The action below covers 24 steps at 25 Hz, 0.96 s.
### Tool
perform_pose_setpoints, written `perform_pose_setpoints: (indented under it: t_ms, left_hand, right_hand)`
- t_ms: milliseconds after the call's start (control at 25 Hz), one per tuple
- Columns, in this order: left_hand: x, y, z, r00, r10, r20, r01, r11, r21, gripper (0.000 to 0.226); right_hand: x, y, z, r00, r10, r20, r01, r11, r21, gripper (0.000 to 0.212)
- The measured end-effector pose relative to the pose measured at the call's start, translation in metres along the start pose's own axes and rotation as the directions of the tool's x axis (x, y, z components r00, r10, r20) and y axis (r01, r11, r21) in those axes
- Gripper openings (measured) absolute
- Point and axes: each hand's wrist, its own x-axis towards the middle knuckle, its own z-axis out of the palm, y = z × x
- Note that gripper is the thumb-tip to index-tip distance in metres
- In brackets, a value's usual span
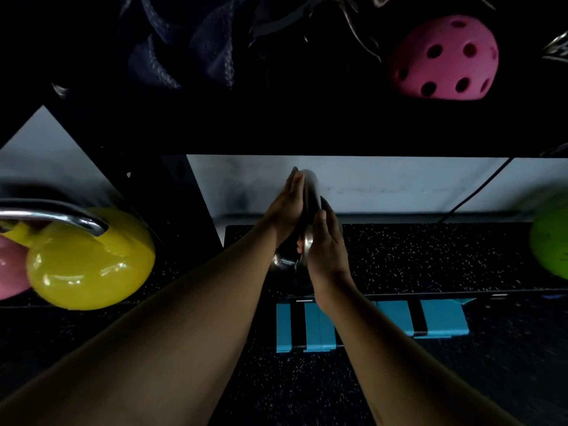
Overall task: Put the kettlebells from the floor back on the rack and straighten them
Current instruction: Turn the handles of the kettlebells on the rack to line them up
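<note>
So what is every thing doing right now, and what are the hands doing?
Left hand: pressed flat on the handle's left side.
Right hand: pressed on its right side.
Dark kettlebell: on the rack shelf, between both hands.
Yellow kettlebell: resting on the shelf, untouched.
Green kettlebell: at the right edge, untouched.
Pink holed ball: on the upper shelf.

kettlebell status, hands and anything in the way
Left hand and right hand pressed flat on the dark kettlebell, fingers extended, over the rack shelf. Landing spot clear; yellow kettlebell left, green one right.
</note>
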Motion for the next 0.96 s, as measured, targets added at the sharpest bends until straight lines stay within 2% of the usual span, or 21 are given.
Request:
perform_pose_setpoints:
  t_ms: [80, 200, 360, 560, 800, 960]
  left_hand:
    - [0.001, -0.001, 0.001, 1.0, -0.02, -0.005, 0.02, 1.0, -0.005, 0.061]
    - [0.001, -0.003, -0.001, 1.0, -0.005, 0.016, 0.004, 1.0, 0.022, 0.064]
    - [0.0, -0.006, -0.002, 1.0, 0.023, -0.002, -0.023, 0.997, 0.076, 0.059]
    - [0.004, -0.008, -0.005, 1.0, 0.028, 0.008, -0.028, 0.998, 0.06, 0.058]
    - [0.002, -0.003, -0.003, 1.0, 0.007, 0.002, -0.007, 0.991, 0.134, 0.058]
    - [-0.007, 0.01, -0.007, 1.0, -0.016, -0.01, 0.018, 0.968, 0.252, 0.057]
  right_hand:
    - [0.0, -0.001, -0.001, 1.0, -0.01, 0.018, 0.009, 1.0, 0.03, 0.045]
    - [0.001, -0.003, -0.005, 0.999, -0.024, 0.045, 0.025, 0.999, -0.021, 0.044]
    - [0.001, -0.003, -0.008, 0.998, -0.018, 0.063, 0.02, 0.999, -0.03, 0.044]
    - [0.002, 0.004, -0.003, 1.0, 0.005, 0.015, -0.005, 1.0, -0.001, 0.042]
    - [0.0, 0.002, -0.003, 1.0, -0.019, 0.003, 0.019, 0.999, -0.026, 0.042]
    - [-0.004, -0.01, -0.007, 1.0, 0.001, 0.015, 0.002, 0.985, -0.17, 0.041]
